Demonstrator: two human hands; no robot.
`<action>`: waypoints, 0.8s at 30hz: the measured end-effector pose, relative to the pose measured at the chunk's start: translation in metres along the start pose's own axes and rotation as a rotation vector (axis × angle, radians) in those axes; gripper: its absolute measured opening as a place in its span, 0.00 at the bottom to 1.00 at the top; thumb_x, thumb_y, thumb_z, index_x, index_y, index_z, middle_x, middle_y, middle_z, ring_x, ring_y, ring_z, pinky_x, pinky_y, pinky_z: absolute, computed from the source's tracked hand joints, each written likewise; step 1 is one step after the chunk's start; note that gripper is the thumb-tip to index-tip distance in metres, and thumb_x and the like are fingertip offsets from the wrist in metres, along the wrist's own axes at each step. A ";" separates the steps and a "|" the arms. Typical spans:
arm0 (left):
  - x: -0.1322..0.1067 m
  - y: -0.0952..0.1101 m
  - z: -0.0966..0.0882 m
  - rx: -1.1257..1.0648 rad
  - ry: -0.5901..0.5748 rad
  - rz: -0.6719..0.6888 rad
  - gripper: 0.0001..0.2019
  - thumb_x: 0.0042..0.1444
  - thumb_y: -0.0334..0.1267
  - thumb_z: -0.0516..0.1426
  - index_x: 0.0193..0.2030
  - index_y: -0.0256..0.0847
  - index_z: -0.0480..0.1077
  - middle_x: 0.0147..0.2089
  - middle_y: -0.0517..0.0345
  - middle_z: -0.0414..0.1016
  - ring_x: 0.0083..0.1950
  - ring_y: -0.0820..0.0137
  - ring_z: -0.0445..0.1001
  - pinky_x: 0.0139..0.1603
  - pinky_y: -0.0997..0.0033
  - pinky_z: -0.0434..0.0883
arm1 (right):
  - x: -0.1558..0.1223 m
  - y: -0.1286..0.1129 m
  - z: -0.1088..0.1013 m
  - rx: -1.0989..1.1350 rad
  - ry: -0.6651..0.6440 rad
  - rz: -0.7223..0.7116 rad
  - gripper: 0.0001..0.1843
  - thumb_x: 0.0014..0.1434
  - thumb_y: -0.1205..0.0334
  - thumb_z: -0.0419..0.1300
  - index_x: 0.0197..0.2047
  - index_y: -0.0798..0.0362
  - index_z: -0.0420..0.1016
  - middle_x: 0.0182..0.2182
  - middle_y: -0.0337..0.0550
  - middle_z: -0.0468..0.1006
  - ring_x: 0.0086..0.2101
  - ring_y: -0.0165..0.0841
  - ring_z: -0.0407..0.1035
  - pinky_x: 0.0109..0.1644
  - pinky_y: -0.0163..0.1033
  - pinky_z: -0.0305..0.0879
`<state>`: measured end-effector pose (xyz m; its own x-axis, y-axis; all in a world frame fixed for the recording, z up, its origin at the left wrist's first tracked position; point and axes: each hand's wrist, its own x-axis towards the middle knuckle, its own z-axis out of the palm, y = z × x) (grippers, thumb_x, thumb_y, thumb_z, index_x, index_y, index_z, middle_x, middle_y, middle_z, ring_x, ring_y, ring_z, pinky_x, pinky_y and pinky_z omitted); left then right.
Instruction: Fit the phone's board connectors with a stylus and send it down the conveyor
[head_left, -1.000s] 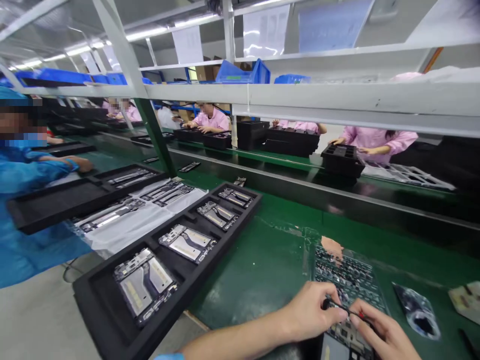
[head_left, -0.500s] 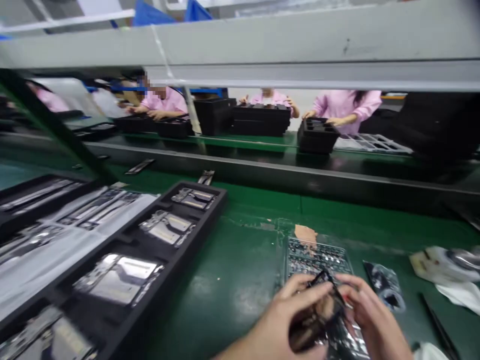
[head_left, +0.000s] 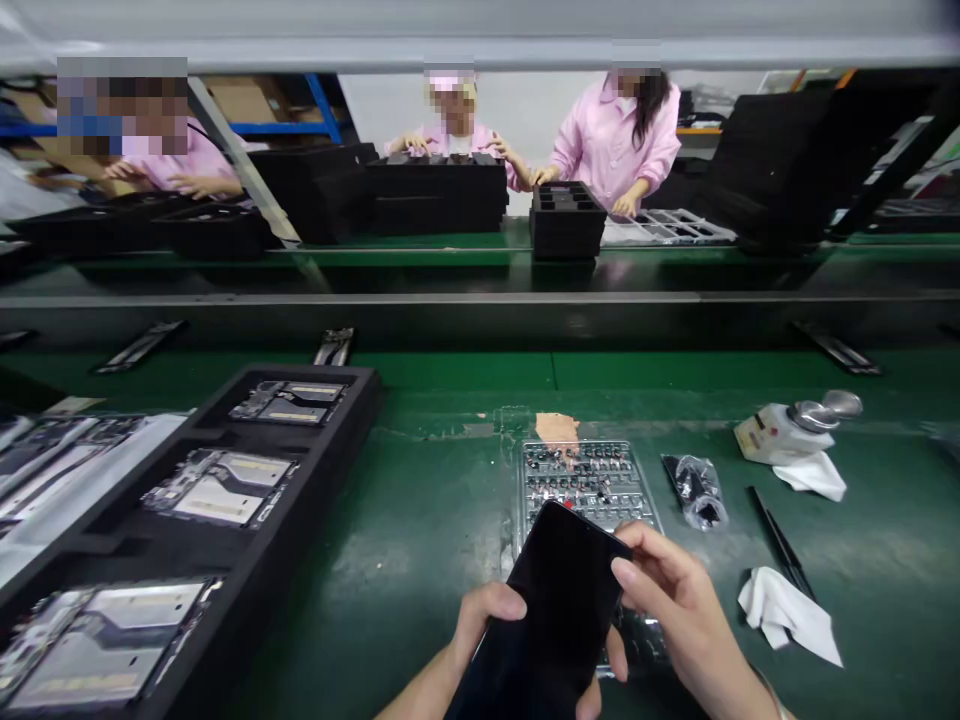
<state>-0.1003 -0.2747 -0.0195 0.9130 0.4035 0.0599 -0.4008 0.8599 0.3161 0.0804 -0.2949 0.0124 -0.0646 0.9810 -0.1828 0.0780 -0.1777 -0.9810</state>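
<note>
Green counter [head_left: 435,520] observed, its surface worn pale in patches. Lying directly on it: a black foam tray [head_left: 247,560] of metal frames at left, a clear parts tray [head_left: 592,475] at centre, a small plastic bag [head_left: 697,490], black tweezers [head_left: 780,540], two white cloths [head_left: 787,610] and a white dispenser bottle [head_left: 787,430] at right.

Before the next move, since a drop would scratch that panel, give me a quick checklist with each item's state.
1. Both hands on the panel: ok; left hand and right hand grip its edges.
2. Panel held clear of the parts tray: cannot tell; it overlaps the tray's near end.
3. Panel face free of marks: ok, it looks plain black.
4. Tweezers out of the way: ok, on the mat to the right.
5. Cloth within reach: ok, beside the right hand.
</note>
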 end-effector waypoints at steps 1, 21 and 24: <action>0.001 0.000 0.001 -0.007 -0.004 -0.005 0.36 0.40 0.50 0.49 0.53 0.22 0.60 0.39 0.39 0.68 0.28 0.67 0.70 0.22 0.75 0.62 | -0.001 0.001 0.000 0.001 0.000 -0.003 0.10 0.57 0.53 0.56 0.36 0.50 0.67 0.23 0.34 0.64 0.26 0.26 0.61 0.30 0.30 0.58; 0.008 -0.008 0.005 0.029 0.023 -0.101 0.35 0.39 0.44 0.48 0.55 0.25 0.59 0.39 0.41 0.70 0.27 0.66 0.70 0.26 0.71 0.62 | 0.001 -0.015 0.008 -0.109 0.093 -0.007 0.17 0.58 0.52 0.54 0.23 0.53 0.60 0.20 0.33 0.56 0.19 0.23 0.52 0.16 0.26 0.48; 0.007 -0.006 0.007 0.036 -0.018 -0.144 0.37 0.38 0.45 0.47 0.56 0.25 0.58 0.42 0.39 0.71 0.32 0.58 0.73 0.33 0.64 0.64 | -0.003 -0.013 0.009 -0.046 0.107 0.026 0.19 0.60 0.51 0.50 0.23 0.53 0.58 0.19 0.31 0.54 0.16 0.20 0.50 0.15 0.26 0.46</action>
<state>-0.0907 -0.2797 -0.0145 0.9621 0.2710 0.0286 -0.2631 0.8964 0.3566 0.0705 -0.2961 0.0248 0.0442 0.9792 -0.1978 0.1239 -0.2019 -0.9715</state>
